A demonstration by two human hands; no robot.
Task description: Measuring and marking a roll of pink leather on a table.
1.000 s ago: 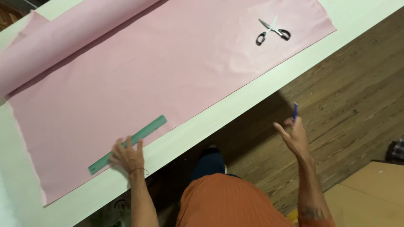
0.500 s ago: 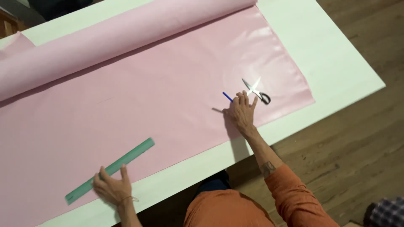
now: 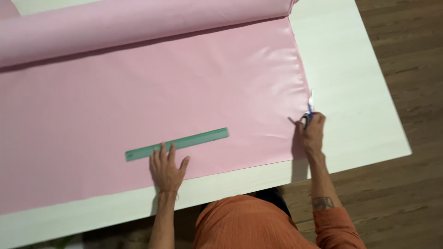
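Fabric: pink fabric lies flat across the white table, its rolled bolt along the far edge.
Ruler: green ruler rests on the cloth near the front edge.
Left hand: left hand spreads its fingers wide, tips pressing the ruler.
Right hand: right hand is closed around a blue pen and touches scissors at the cloth's right edge.
Technique: judged here, firm even pressure keeps the ruler from sliding.

No packages, labels, signs or screens show anywhere on the tabletop or on the floor beside it.
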